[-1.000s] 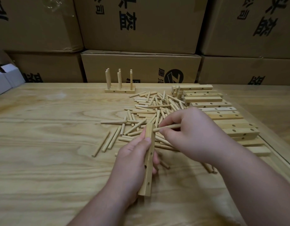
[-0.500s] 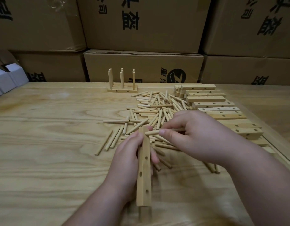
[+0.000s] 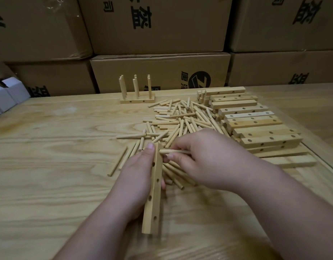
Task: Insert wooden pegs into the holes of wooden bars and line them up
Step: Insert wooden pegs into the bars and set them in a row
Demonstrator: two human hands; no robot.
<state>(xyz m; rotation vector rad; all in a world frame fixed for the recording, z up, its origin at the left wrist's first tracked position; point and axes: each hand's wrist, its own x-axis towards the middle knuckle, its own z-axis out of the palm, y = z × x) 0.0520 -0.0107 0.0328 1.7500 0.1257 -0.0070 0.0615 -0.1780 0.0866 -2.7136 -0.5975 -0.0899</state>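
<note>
Peg (image 3: 173, 151) tip nearer bar (image 3: 154, 186), R grip (image 3: 205, 158) pinching rear.

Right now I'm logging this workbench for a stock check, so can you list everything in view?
held bar: one, pale wood, gripped on edge at centre front, holes along its side.
held peg: one, pale wood, level, tip at the held bar's far end.
loose pegs: a heap too many to count, pale wood, mid table.
stacked bars: a dozen or so, pale wood, right of the heap.
finished bars: pale wood with upright pegs, far centre; count unclear.
table: one, light wood grain.
cardboard boxes: several, brown, stacked behind.
white boxes: white, far left.
left hand: grips the held bar.
right hand: fingers pinch the held peg.
</note>
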